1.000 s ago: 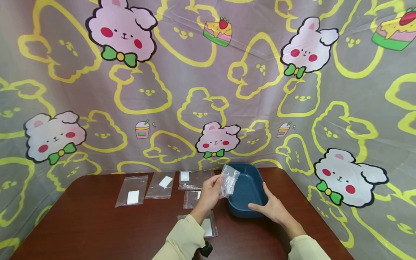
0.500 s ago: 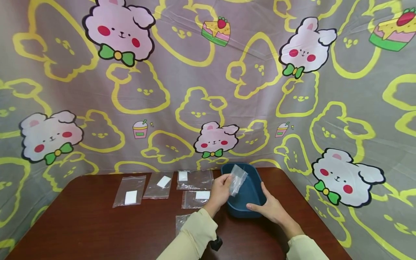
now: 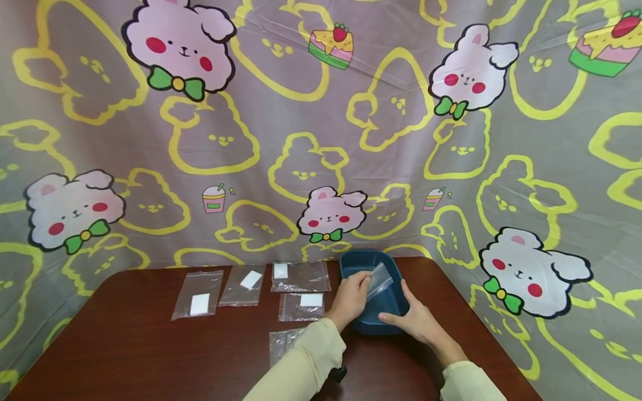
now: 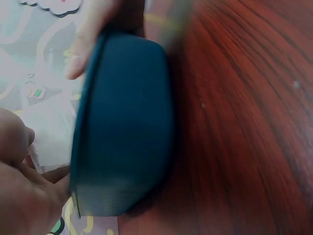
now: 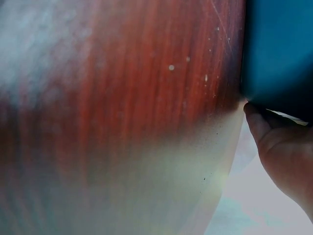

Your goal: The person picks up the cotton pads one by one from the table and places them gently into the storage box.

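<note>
My left hand point(image 3: 351, 301) pinches a small clear zip bag point(image 3: 381, 278) over the inside of a dark blue plastic bin point(image 3: 365, 259). In the left wrist view, the bag point(image 4: 49, 132) hangs from the fingers beside the bin's rim, and the bin's outer side point(image 4: 127, 117) fills the middle. My right hand point(image 3: 421, 320) holds the bin at its front right corner, thumb at the front rim and fingers along the right side. The right wrist view has this hand point(image 5: 288, 156) against the bin point(image 5: 283, 44). Whatever the bag contains cannot be made out.
Several clear zip bags with white labels lie on the brown table point(image 3: 150, 345): a far-left bag point(image 3: 200, 284), a tilted-label bag point(image 3: 238, 287), a back bag point(image 3: 306, 278) and a bag below it point(image 3: 291, 312). My left sleeve partly covers a front bag point(image 3: 281, 348). A patterned curtain point(image 3: 271, 111) stands behind.
My left hand has moved right and slightly down with the zip bag, from the bin's left edge to over its inside. The right hand stays on the bin.
</note>
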Tool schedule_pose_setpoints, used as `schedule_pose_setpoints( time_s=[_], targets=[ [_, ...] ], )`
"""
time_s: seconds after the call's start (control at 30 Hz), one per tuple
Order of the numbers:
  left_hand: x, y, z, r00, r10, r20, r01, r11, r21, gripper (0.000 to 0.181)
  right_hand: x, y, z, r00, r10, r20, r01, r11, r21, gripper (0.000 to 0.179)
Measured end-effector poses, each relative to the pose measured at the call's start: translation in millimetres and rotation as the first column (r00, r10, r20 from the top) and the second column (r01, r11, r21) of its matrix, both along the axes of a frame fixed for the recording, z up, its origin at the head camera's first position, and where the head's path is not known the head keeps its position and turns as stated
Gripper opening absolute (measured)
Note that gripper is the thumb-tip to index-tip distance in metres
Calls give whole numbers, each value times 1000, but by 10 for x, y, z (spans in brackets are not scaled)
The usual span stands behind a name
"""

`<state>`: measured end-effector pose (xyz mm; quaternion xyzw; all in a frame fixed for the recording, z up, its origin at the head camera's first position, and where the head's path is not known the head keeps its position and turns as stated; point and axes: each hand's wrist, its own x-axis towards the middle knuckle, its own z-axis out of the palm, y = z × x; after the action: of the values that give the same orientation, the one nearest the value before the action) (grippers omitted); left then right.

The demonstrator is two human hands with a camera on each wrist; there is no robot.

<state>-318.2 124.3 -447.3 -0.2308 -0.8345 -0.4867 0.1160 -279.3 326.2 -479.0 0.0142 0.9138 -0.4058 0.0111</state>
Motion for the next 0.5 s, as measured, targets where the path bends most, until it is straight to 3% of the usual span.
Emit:
schedule_pose_setpoints(
  time_s=[0.2, 0.5],
  targets=[
    [6, 50, -71, 996, -26, -81, 10, 983, -185, 23, 0, -12, -1, 1000, 2, -13, -1, 1000, 14, 123],
    [26, 89, -109, 989, -68, -133, 12, 925, -380, 21, 9, -9, 10, 1000, 1, -14, -1, 1000, 22, 124]
  ],
)
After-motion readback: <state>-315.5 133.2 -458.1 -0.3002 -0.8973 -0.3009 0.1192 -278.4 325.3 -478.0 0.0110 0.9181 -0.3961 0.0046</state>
